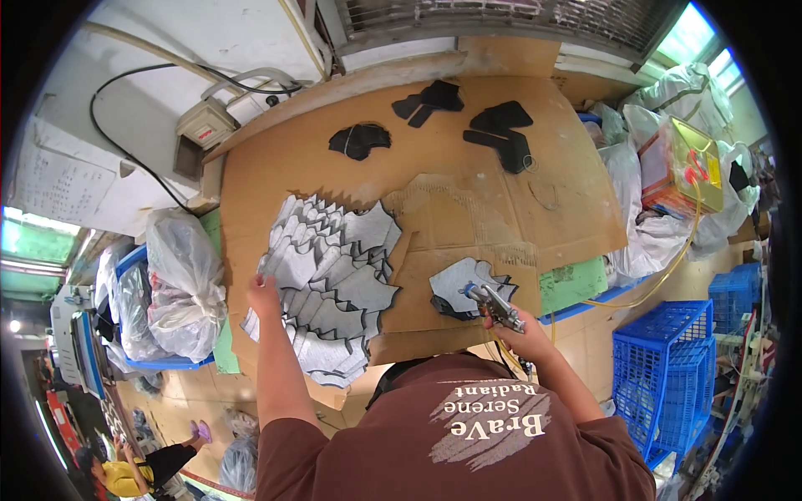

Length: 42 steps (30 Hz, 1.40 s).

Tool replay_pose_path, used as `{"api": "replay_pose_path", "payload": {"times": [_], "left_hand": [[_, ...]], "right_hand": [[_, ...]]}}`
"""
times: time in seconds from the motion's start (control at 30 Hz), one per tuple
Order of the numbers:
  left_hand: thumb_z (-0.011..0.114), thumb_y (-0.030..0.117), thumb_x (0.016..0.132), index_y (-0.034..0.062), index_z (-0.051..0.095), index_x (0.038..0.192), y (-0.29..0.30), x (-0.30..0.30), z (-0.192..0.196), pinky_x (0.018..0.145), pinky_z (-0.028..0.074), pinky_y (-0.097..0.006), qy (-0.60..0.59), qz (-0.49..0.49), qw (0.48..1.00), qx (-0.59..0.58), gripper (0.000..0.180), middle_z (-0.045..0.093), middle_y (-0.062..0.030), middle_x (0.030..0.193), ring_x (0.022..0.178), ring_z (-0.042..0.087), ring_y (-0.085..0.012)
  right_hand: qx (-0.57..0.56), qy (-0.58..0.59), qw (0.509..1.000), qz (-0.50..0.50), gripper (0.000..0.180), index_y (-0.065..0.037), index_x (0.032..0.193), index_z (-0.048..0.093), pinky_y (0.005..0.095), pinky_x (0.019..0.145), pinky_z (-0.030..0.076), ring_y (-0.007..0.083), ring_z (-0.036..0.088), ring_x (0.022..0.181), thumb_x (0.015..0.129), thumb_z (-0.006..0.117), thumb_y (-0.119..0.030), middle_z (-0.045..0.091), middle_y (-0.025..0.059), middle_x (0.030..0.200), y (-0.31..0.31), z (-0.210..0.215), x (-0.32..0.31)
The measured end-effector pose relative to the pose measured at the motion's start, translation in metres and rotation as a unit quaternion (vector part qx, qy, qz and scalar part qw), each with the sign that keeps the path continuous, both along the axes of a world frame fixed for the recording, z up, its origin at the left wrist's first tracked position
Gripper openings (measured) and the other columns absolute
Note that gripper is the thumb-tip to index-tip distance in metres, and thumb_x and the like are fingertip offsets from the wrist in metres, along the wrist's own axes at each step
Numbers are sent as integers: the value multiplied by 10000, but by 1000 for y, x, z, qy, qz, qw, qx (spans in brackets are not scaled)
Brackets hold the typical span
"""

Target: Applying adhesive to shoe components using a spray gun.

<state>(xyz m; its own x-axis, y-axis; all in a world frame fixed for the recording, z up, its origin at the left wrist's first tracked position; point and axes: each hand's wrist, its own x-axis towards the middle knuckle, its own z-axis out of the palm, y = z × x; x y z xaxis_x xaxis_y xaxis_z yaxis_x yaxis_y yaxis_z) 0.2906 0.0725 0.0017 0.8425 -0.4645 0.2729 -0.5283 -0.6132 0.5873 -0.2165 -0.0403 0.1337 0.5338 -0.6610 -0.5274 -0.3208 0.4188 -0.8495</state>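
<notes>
Grey cut pieces with dark edges (322, 275), which look like fabric or leather, lie in overlapping rows on the cardboard-covered table (468, 196). At their left edge is my left hand (264, 294), its fingers closed on the rim of a grey piece; the fingertips are partly hidden. My right hand (520, 334) grips a metal spray gun (494, 306). The gun's nozzle is over a smaller stack of grey pieces (458, 284) near the table's front edge. Black cut pieces (501, 134) and a black bundle with a band round it (361, 141) lie farther back.
Clear plastic bags (180, 275) fill a blue bin at left. On the right stand a yellowish container (681, 167) with a yellow hose (692, 242), and blue crates (664, 376). Another person in a yellow top (125, 476) is at lower left.
</notes>
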Motion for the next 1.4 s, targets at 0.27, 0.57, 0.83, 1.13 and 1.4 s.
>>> {"api": "replay_pose_path", "payload": {"times": [0.27, 0.57, 0.83, 1.13, 1.4], "left_hand": [[651, 160, 780, -7, 609, 922, -67, -183, 55, 625, 456, -302, 232, -354, 906, 2, 224, 598, -118, 801, 675, 563, -202], [551, 44, 790, -55, 611, 935, -87, -265, 47, 599, 472, -270, 437, -413, 799, -2, 186, 625, -117, 784, 631, 599, -149], [518, 1, 791, -55, 616, 937, -84, -269, 38, 597, 472, -270, 415, -406, 814, -15, 185, 626, -113, 758, 624, 597, -150], [518, 4, 794, -54, 620, 944, -85, -269, 41, 595, 470, -266, 419, -399, 816, -11, 190, 631, -115, 774, 624, 596, -148], [517, 6, 801, -58, 620, 944, -84, -268, 54, 593, 473, -261, 403, -388, 829, -2, 188, 635, -109, 780, 617, 595, -137]], "right_hand": [[-27, -23, 999, 6, 143, -43, 913, 557, 248, 735, 414, 94, 502, 794, 774, 554, -76, 566, 7, 859, 3, -8, 5], [-18, -59, 998, -4, 176, -34, 946, 548, 242, 727, 412, 94, 499, 780, 779, 563, -88, 562, 13, 824, 4, -24, 13], [-16, -47, 999, 2, 189, -27, 961, 553, 255, 729, 419, 103, 509, 768, 783, 583, -81, 574, 25, 805, 1, -31, 15], [15, -7, 999, -36, 185, -29, 960, 555, 259, 726, 428, 101, 524, 763, 777, 573, -53, 572, 21, 804, -6, -10, 10], [-8, -8, 997, -71, 218, -47, 997, 543, 254, 717, 423, 101, 524, 752, 779, 552, -45, 569, 9, 824, -10, -11, -4]]}}
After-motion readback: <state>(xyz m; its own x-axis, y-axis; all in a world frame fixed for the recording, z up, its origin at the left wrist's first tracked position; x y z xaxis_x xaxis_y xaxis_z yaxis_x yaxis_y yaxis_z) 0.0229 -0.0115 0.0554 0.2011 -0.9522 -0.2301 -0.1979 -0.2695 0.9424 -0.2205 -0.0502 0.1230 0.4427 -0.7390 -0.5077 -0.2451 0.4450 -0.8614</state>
